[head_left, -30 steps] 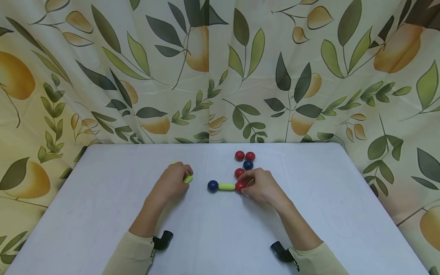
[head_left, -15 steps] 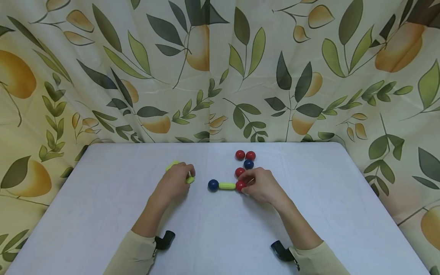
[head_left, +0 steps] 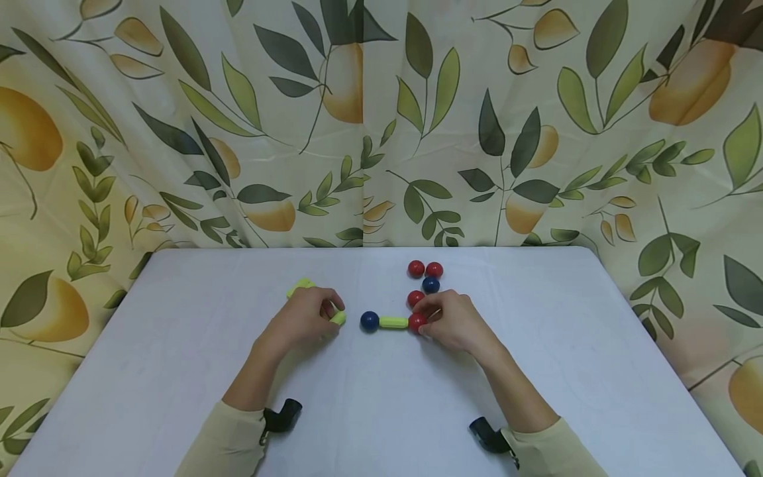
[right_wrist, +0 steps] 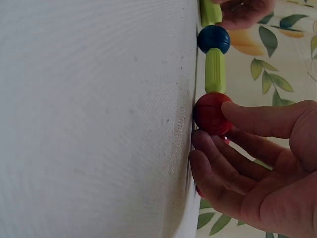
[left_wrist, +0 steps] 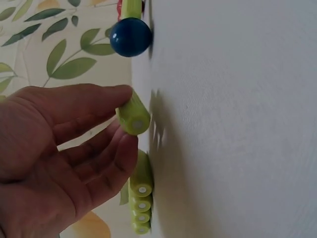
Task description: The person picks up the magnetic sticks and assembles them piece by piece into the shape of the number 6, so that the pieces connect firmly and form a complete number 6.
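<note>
My left hand (head_left: 303, 319) pinches a short yellow-green rod (left_wrist: 133, 118) between thumb and fingers, a pale round dot on its near end. In the left wrist view a shadow falls on the cloth beside the rod. To its right lies a joined piece: a dark blue ball (head_left: 369, 322), a ribbed yellow-green rod (head_left: 393, 322) and a red ball (right_wrist: 211, 114) in one line. Thumb and fingers of my right hand (head_left: 452, 322) grip that red ball at the piece's right end. The held rod is a short way left of the blue ball.
More yellow-green rods (left_wrist: 141, 191) lie side by side behind my left hand, partly covered by it in the head view. Beyond my right hand are a loose blue ball (head_left: 431, 285) and several red balls (head_left: 416, 269). A white cloth (head_left: 179, 344) covers the table, with a patterned curtain behind.
My left hand has moved a little right with the rod, bringing it nearer the blue ball and uncovering more of the rods behind. My right hand stays on the red ball.
</note>
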The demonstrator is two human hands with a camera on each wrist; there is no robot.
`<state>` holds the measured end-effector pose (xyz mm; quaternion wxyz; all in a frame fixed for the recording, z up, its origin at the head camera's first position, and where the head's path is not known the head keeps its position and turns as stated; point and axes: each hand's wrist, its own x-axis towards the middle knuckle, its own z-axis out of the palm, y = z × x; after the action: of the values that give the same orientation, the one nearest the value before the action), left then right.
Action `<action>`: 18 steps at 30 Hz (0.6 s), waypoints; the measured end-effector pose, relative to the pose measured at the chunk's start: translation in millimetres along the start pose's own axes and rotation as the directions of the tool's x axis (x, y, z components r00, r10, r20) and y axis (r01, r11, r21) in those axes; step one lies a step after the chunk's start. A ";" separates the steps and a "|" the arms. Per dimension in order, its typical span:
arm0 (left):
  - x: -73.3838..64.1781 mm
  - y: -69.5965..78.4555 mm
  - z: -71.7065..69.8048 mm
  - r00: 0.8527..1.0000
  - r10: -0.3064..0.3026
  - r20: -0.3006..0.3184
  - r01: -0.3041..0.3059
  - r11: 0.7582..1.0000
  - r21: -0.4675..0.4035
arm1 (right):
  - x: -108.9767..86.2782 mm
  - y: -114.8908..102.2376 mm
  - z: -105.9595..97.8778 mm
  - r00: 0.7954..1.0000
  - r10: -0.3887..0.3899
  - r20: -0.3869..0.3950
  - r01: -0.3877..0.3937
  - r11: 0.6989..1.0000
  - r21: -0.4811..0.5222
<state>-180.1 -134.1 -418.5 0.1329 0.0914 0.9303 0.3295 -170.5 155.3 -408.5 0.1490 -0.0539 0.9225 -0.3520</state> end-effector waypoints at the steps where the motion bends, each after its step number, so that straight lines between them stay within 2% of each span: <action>1: -0.3 0.5 0.2 1.000 -0.007 0.010 0.008 1.000 -0.016 | 0.0 0.2 0.1 1.000 -0.001 0.000 0.001 1.000 0.000; 10: -6.8 7.7 4.9 0.996 -0.052 0.075 0.064 0.983 -0.171 | -1.3 0.3 0.0 1.000 -0.002 -0.004 0.002 1.000 0.001; 14: -11.3 12.6 8.6 0.988 -0.100 0.121 0.128 0.960 -0.251 | -0.7 0.1 -0.1 1.000 -0.003 -0.001 0.003 1.000 0.006; 18: -14.9 17.6 12.8 0.975 -0.123 0.187 0.181 0.926 -0.331 | -0.4 -0.3 -0.3 1.000 0.001 0.003 -0.001 1.000 0.012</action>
<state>-160.6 -116.9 -414.0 0.2477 0.0207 0.8480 0.4680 -170.2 155.4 -407.9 0.1510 -0.0530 0.9202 -0.3572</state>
